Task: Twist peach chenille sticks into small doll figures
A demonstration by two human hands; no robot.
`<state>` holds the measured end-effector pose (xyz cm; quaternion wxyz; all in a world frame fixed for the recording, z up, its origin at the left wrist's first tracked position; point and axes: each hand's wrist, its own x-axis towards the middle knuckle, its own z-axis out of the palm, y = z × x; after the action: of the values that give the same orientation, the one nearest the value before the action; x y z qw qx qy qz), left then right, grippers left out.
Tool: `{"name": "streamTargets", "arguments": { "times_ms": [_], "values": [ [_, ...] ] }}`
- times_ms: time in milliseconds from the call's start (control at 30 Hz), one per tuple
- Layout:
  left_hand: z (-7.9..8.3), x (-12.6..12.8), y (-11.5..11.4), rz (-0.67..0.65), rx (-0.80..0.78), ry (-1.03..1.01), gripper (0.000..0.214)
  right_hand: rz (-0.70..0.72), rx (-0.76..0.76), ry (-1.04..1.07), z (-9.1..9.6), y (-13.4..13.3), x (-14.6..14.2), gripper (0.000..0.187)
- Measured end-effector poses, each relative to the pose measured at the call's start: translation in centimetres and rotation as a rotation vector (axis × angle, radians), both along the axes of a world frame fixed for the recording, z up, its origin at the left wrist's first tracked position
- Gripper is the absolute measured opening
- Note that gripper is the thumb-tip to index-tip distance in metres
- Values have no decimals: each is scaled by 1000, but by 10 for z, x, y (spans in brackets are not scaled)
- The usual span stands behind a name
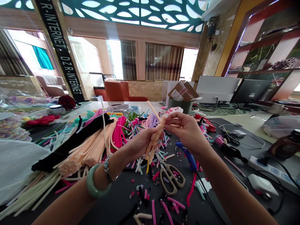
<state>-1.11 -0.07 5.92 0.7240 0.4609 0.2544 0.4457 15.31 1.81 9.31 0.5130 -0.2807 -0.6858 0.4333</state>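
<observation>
Above the desk (pixel 103 212):
- left hand (pixel 140 145) curled closed around a peach pipe-cleaner bundle (pixel 154 139)
- right hand (pixel 185 131) nearly closed, pinching the bundle's top
- scissors (pixel 170 176) lying below, just beside a blue glue gun (pixel 187 156)

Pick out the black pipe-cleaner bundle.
The long black pipe-cleaner bundle, lying against the peach bundle; the hot pink bundle and pale green bundle are lighter.

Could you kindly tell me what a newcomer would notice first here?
The left hand and right hand hold a twisted peach pipe-cleaner shape at the centre. Left of them lie a thick peach bundle and a black bundle of pipe cleaners, and scissors sit below the hands among colourful scraps.
</observation>
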Motion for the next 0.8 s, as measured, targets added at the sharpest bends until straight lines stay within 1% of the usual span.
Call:
{"name": "streamTargets", "arguments": {
  "times_ms": [167,233,433,567,633,800],
  "values": [
    [1,1,-1,-6,20,35,22,80,-51,-28,4,-1,5,34],
    [2,1,-2,-4,14,54,22,110,-59,-51,4,0,6,37],
    [1,1,-2,-28,19,57,21,137,-93,-74,5,4,9,38],
    [1,1,-2,-25,35,45,21,171,-105,-86,6,6,11,32],
    [1,1,-2,-16,23,33,21,204,-122,-97,6,5,13,31],
    [1,-1,-1,-31,6,-11,23,311,-177,-82,8,4,17,35]
  ]
}}
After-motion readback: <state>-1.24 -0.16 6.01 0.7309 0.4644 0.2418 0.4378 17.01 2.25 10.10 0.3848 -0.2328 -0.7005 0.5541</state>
